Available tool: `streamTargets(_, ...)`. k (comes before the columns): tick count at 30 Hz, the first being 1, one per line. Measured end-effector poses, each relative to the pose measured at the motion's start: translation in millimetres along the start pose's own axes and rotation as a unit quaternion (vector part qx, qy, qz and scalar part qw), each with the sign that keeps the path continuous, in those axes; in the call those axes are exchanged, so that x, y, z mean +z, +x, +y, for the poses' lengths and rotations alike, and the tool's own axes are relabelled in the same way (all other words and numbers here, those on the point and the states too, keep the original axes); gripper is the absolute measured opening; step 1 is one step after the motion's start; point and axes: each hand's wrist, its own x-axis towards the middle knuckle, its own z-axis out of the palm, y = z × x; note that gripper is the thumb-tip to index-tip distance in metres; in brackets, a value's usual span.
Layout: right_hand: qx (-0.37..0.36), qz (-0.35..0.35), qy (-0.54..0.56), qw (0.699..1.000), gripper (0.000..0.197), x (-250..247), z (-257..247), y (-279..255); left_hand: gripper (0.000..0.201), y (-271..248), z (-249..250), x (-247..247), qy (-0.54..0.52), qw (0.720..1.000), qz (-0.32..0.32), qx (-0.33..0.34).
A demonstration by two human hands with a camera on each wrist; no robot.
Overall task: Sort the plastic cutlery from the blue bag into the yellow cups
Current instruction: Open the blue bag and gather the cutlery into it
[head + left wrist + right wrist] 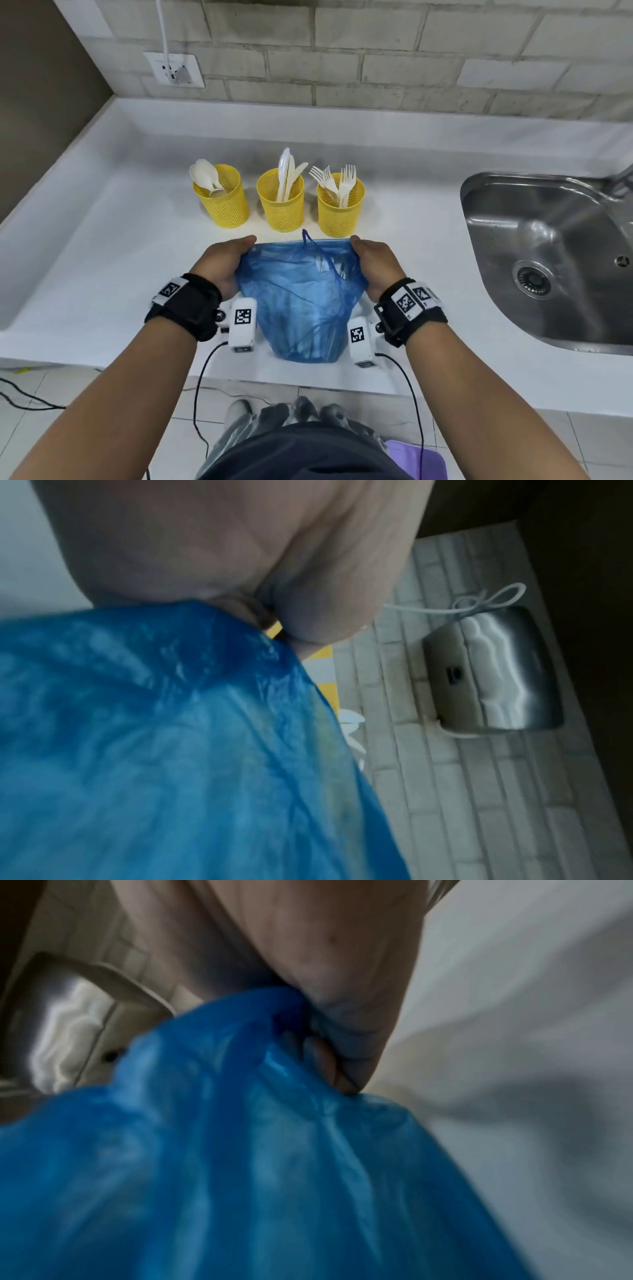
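A translucent blue bag [301, 301] stands on the white counter [102, 246] near its front edge, its mouth stretched wide. My left hand [227, 262] grips the bag's left rim and my right hand [371, 265] grips the right rim. Just behind the bag stand three yellow mesh cups: the left cup [224, 200] holds white spoons, the middle cup [281, 200] holds white knives, the right cup [339, 205] holds white forks. In the wrist views the blue bag [154, 737] [240, 1164] fills the frame, pinched by curled fingers. Whether cutlery lies in the bag I cannot tell.
A steel sink [555, 260] is set in the counter at the right. A wall socket with a white cable [176, 70] sits on the brick wall at the back left. Cables hang off the counter's front edge toward the floor.
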Motion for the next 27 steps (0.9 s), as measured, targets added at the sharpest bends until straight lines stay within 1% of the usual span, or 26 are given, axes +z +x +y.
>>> streamTargets(1,0.001,0.015,-0.024,1.000,0.042,1,2,1,0.018,-1,-2,1,0.011,1.000,0.013,-0.008)
streamTargets(2,-0.014,0.029,-0.053,0.998,0.041,2,2,0,0.017,-2,-3,2,0.064,0.997,0.040,0.013)
streamTargets(3,-0.033,0.042,-0.088,0.995,0.037,3,1,-2,0.019,-2,-5,2,0.147,0.985,0.075,0.058)
streamTargets(4,-0.052,0.058,-0.121,0.990,0.028,2,0,-5,0.021,-5,-6,1,0.241,0.957,0.111,0.121)
streamTargets(5,-0.071,0.081,-0.160,0.981,0.023,0,-1,-9,0.022,-10,-8,0,0.325,0.917,0.133,0.187)
streamTargets(6,-0.092,0.106,-0.196,0.970,0.024,-1,-2,-16,0.023,-16,-9,-2,0.394,0.874,0.138,0.250)
streamTargets(7,-0.131,0.131,-0.224,0.957,0.027,-3,-4,-26,0.025,-23,-11,-5,0.443,0.833,0.124,0.307)
streamTargets(8,-0.184,0.146,-0.243,0.941,0.030,-4,-8,-36,0.030,-30,-11,-7,0.476,0.798,0.092,0.357)
streamTargets(9,-0.236,0.142,-0.255,0.927,0.035,-6,-11,-47,0.039,-37,-12,-9,0.504,0.767,0.045,0.393)
streamTargets(10,-0.276,0.114,-0.266,0.917,0.041,-7,-14,-58,0.052,-40,-13,-11,0.535,0.738,-0.005,0.412)
streamTargets(11,-0.300,0.070,-0.278,0.910,0.049,-9,-13,-65,0.065,-46,-13,-11,0.566,0.711,-0.051,0.413)
streamTargets(12,-0.317,0.020,-0.305,0.898,0.056,-10,-13,-74,0.075,-47,-14,-12,0.593,0.693,-0.083,0.401)
streamTargets(13,-0.328,-0.025,-0.342,0.880,0.062,-12,-11,-80,0.078,-48,-14,-11,0.611,0.683,-0.102,0.387)
streamTargets(14,-0.334,-0.058,-0.389,0.856,0.069,-13,-7,-83,0.075,-48,-15,-10,0.618,0.681,-0.109,0.378)
streamTargets(15,-0.334,-0.084,-0.436,0.832,0.073,-14,-5,-86,0.066,-48,-16,-9,0.617,0.682,-0.113,0.376)
streamTargets(16,-0.323,-0.102,-0.473,0.813,0.072,-13,-3,-87,0.055,-49,-17,-7,0.611,0.682,-0.121,0.384)
streamTargets(17,-0.315,-0.114,-0.495,0.802,0.066,-11,-2,-89,0.044,-50,-18,-6,0.601,0.679,-0.133,0.399)
streamTargets(18,-0.316,-0.121,-0.500,0.797,0.055,-9,-1,-89,0.040,-51,-18,-4,0.589,0.678,-0.148,0.414)
streamTargets(19,-0.326,-0.121,-0.492,0.798,0.040,-7,1,-89,0.041,-52,-18,-4,0.577,0.679,-0.160,0.425)
streamTargets(20,-0.337,-0.116,-0.474,0.805,0.026,-5,2,-91,0.043,-54,-19,-5,0.568,0.678,-0.169,0.435)
streamTargets(21,-0.345,-0.107,-0.452,0.815,0.020,-4,3,-91,0.043,-56,-20,-6,0.564,0.673,-0.174,0.446)
streamTargets(23,-0.365,-0.077,-0.418,0.828,0.030,-1,6,-95,0.037,-60,-24,-11,0.566,0.650,-0.173,0.476)
streamTargets(24,-0.379,-0.055,-0.414,0.826,0.034,0,6,-97,0.035,-62,-25,-14,0.567,0.638,-0.170,0.492)
streamTargets(25,-0.394,-0.031,-0.419,0.818,0.037,2,7,-101,0.033,-64,-25,-18,0.569,0.623,-0.167,0.510)
streamTargets(26,-0.403,-0.005,-0.430,0.808,0.039,3,8,-103,0.030,-67,-25,-20,0.575,0.602,-0.166,0.528)
streamTargets(27,-0.409,0.019,-0.443,0.797,0.040,4,9,-108,0.028,-70,-24,-23,0.585,0.575,-0.168,0.547)
